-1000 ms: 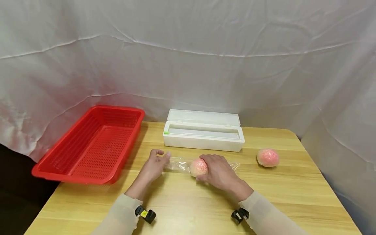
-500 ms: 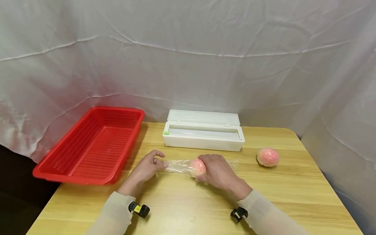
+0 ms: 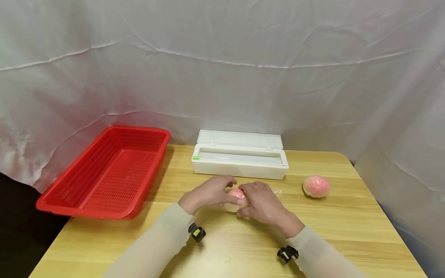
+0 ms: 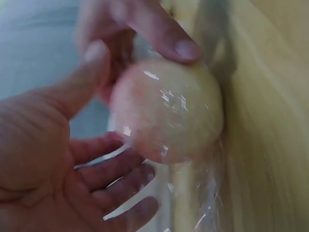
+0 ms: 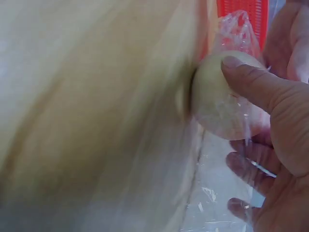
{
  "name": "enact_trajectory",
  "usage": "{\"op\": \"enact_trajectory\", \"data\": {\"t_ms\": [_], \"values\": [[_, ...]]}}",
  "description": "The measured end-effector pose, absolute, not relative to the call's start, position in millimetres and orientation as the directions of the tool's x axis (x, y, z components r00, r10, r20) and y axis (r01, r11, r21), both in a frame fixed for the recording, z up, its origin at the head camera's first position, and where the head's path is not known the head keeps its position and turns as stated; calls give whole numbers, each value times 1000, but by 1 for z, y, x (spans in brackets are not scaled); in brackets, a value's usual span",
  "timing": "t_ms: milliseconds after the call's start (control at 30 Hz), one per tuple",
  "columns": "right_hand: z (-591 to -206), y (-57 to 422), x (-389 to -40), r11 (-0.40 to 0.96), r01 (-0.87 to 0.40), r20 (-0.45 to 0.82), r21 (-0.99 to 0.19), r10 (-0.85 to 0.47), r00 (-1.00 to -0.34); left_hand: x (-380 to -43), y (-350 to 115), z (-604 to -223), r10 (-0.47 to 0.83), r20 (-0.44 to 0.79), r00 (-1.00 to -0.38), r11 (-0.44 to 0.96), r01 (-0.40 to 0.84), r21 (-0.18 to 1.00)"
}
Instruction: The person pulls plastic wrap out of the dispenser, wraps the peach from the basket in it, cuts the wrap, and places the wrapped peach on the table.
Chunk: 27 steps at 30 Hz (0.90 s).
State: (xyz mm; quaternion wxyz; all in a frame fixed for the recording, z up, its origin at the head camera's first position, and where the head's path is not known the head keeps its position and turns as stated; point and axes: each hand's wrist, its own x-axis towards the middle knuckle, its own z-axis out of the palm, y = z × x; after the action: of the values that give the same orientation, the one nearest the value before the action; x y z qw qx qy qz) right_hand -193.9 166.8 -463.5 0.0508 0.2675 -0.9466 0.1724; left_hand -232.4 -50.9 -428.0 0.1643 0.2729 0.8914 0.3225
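A pink and cream peach wrapped in clear cling film lies on the table between the two hands. My right hand grips it from the right; in the right wrist view the thumb presses on the pale side of the peach. My left hand reaches in from the left. Its fingers are spread at the side of the peach, not clearly closed round it. Loose cling film sticks out at one end of the fruit, and more film trails from the other end.
Behind the hands stands a white cling film box, lid raised, with a green slider at its left end. A second film-wrapped peach lies to the right. At the left sits a red plastic basket. A grey curtain hangs behind the table.
My left hand first drew leftward along the film tail, stretching it, then moved right to the peach; the tail is now hidden in the head view. My right hand kept its grip with little movement.
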Motion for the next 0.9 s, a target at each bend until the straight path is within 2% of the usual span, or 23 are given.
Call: {"op": "enact_trajectory", "data": {"t_ms": [167, 267, 467, 600, 700, 767, 833, 900], "values": [[-473, 165, -195, 769, -591, 254, -242, -538, -804, -247, -50, -439, 653, -275, -705, 636, 313, 706], [-476, 167, -194, 753, -640, 324, -154, -574, -753, -252, -53, -439, 661, -347, -666, 640, 257, 724], [-475, 170, -189, 710, -704, 439, 12, -636, -634, -256, -55, -438, 696, -410, -589, 608, 181, 773], [-465, 171, -187, 695, -715, 445, 83, -667, -597, -256, -58, -439, 724, -403, -559, 563, 143, 814], [-447, 182, -188, 732, -673, 417, 110, -648, -637, -253, -62, -438, 728, -342, -594, 525, 162, 836], [-432, 194, -190, 787, -613, 399, 68, -584, -706, -251, -66, -435, 721, -296, -627, 502, 178, 846], [-418, 207, -192, 837, -540, 368, -93, -475, -799, -248, -71, -434, 704, -269, -657, 491, 177, 853], [-408, 218, -193, 836, -439, 301, -331, -347, -888, -246, -77, -432, 689, -249, -680, 481, 172, 860]]}}
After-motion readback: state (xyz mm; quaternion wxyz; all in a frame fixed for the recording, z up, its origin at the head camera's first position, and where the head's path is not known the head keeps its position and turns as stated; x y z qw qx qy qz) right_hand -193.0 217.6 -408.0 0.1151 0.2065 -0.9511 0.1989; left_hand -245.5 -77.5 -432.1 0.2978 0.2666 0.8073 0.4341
